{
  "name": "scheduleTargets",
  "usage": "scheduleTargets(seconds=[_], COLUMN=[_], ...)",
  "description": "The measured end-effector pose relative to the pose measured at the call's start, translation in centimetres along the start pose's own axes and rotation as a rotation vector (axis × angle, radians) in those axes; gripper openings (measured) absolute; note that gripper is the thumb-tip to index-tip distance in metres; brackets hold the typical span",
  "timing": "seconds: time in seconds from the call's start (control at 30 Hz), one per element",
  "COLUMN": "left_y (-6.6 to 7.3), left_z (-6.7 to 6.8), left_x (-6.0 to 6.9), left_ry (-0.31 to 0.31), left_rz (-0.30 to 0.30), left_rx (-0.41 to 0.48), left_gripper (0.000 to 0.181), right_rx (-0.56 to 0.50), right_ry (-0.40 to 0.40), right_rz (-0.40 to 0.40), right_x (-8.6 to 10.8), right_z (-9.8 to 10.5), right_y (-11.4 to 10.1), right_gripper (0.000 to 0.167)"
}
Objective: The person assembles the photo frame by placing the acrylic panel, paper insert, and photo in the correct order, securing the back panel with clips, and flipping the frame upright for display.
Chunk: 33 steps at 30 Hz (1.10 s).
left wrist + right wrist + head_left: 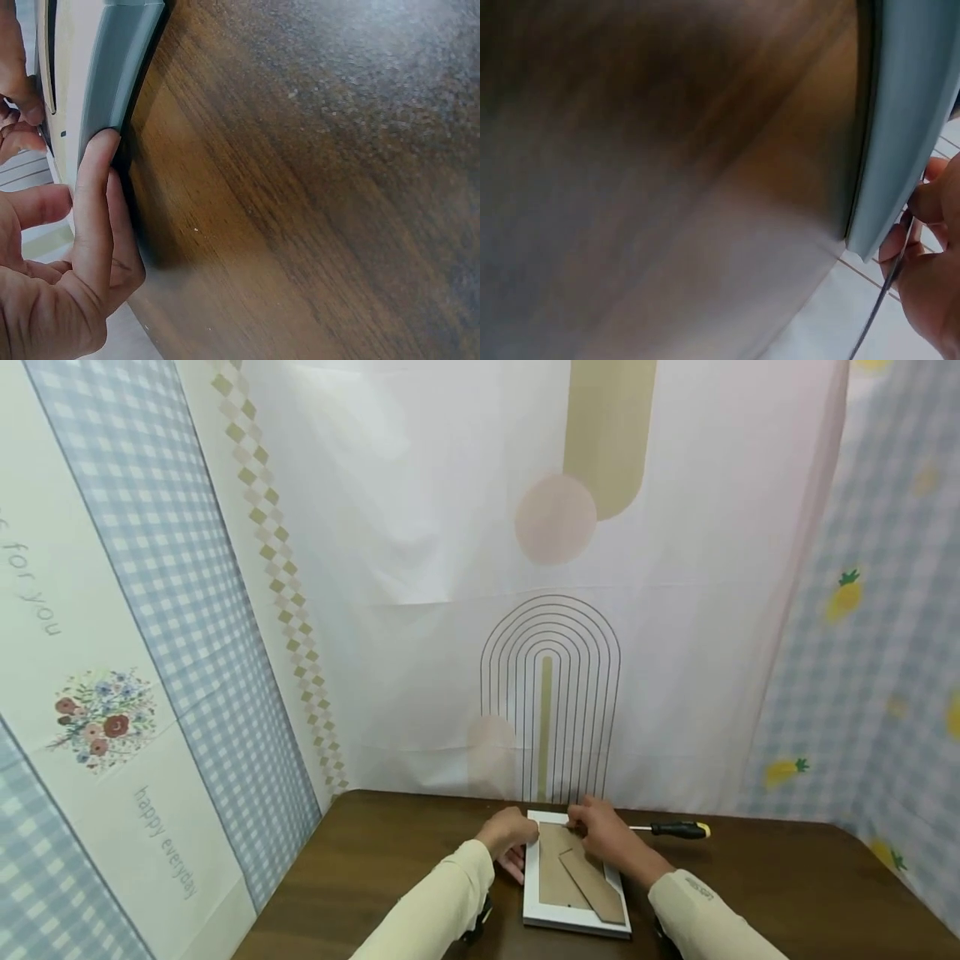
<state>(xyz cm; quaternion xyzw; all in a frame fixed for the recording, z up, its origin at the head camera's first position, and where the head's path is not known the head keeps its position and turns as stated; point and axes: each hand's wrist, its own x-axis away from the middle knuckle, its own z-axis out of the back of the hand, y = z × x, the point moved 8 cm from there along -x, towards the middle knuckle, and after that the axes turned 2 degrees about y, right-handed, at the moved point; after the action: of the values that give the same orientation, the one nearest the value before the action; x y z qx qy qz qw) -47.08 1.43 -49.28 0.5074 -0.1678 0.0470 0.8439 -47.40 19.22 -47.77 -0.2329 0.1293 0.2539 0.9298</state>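
A white picture frame lies back side up on the table, its brown backing board and slanted easel stand showing. My left hand grips the frame's left edge near the far corner. In the left wrist view, a finger of the left hand lies along the frame's outer side, the thumb near its back edge. Over the far end of the backing, my right hand pinches the metal shaft of a screwdriver. The shaft runs out past the fingers of the right hand; its tip is hard to make out.
The brown wooden table extends to both sides of the frame. Directly behind its far edge hangs a white patterned curtain. Blue checked cloths hang at left and right.
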Motion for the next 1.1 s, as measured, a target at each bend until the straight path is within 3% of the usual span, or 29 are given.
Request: scheduleTargets(seconds=[0.2, 0.37, 0.57, 0.7, 0.8, 0.87, 1.1], left_y=[-1.3, -1.6, -2.2, -1.8, -1.1, -1.0, 0.1], left_z=[-0.7, -0.5, -0.6, -0.5, -0.2, -0.3, -0.1], left_x=[1.0, 0.8, -0.7, -0.6, 0.3, 0.1, 0.4], left_ry=[0.013, 0.026, 0.005, 0.0, -0.003, -0.001, -0.003], left_rz=[-0.006, 0.012, 0.018, 0.02, 0.018, 0.017, -0.001], left_rx=[-0.017, -0.031, -0.018, -0.004, -0.011, -0.018, -0.019], left_gripper=[0.034, 0.035, 0.045, 0.05, 0.049, 0.048, 0.049], right_rx=[0.001, 0.037, 0.118, 0.12, 0.108, 0.094, 0.072], right_ry=[0.017, 0.039, 0.077, 0.065, 0.044, 0.027, -0.02], right_rz=[-0.07, -0.03, 0.062, 0.098, 0.129, 0.142, 0.141], right_x=[2.1, 3.1, 4.0, 4.6, 5.2, 5.7, 7.4], right_z=[-0.7, 0.0, 1.5, 2.1, 2.3, 2.4, 2.6], right_y=[-0.1, -1.3, -2.9, -3.5, -4.0, -4.3, -4.9], right_gripper=[0.035, 0.026, 0.024, 0.022, 0.022, 0.021, 0.022])
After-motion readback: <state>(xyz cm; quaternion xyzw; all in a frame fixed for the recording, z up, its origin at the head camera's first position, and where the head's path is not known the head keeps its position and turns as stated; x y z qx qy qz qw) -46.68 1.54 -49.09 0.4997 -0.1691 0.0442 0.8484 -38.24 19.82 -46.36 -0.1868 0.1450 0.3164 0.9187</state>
